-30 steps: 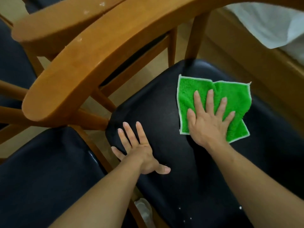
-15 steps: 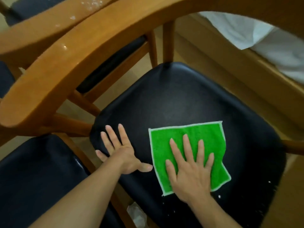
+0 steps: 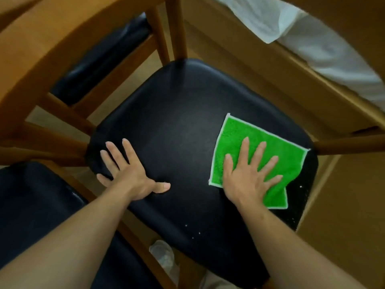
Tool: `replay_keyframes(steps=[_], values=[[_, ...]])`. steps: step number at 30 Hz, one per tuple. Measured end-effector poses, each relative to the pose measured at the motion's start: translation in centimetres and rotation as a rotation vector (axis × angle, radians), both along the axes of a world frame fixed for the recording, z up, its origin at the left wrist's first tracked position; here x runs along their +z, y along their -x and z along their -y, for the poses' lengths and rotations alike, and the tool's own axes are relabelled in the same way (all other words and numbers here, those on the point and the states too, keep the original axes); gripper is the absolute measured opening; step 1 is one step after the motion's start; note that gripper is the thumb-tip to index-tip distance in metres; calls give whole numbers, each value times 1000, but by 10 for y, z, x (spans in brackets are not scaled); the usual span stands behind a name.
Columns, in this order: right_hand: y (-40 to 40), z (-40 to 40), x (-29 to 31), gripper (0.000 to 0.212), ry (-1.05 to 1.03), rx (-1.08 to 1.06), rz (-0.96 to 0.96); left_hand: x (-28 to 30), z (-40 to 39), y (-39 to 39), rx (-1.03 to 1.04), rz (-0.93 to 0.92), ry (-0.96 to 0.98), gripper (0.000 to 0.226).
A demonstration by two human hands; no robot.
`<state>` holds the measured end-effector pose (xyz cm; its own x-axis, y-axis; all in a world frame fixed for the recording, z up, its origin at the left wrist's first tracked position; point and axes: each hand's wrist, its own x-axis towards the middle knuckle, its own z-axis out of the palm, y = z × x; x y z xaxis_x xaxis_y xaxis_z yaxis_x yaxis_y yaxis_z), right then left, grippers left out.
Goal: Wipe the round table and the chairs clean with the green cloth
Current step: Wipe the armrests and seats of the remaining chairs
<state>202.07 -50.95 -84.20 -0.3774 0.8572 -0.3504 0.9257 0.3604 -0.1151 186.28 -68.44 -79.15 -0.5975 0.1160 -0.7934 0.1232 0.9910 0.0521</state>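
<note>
We are pressing our right hand [image 3: 249, 178], fingers straight and spread, flat onto the green cloth [image 3: 245, 140], which is lying at the 3 o'clock side of the black chair seat [image 3: 177, 122]. Our left hand [image 3: 127, 172] is resting flat on the bare seat at 9 o'clock, well apart from the cloth. White specks [image 3: 192, 232] are lying on the seat near its 6 o'clock edge.

The dark padded chair seat [image 3: 177, 122] carries my green cloth [image 3: 250, 140] near its right edge. My right hand [image 3: 248, 178] lies flat on the cloth; my left hand [image 3: 127, 170] lies flat on the bare seat by the left edge. Small white specks [image 3: 192, 232], perhaps crumbs, dot the front.
</note>
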Motion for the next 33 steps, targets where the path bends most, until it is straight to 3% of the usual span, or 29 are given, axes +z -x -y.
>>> replay_keyframes(steps=[4, 8, 12, 19, 22, 31, 33], values=[[-23, 108, 8, 74, 50, 54, 28, -3, 4, -14, -4, -147, -66, 147], [-37, 166, 25, 70, 101, 188, -4, -8, 16, -49, -62, -324, -284, 111], [-37, 126, 10, 68, 64, 59, -40, -3, 17, -85, -90, -340, -371, 84], [-39, -48, -3, 67, -63, -324, -60, 13, 4, -101, -121, -251, -494, 72], [-51, -75, -5, 66, -94, -427, -86, 16, 7, -103, -130, -210, -523, 66], [-68, 68, 7, 65, 22, -545, 18, 15, 29, -93, -78, -170, -448, 61], [-62, 120, 8, 71, 55, -429, 63, 15, 31, -90, 29, -168, -462, 61]])
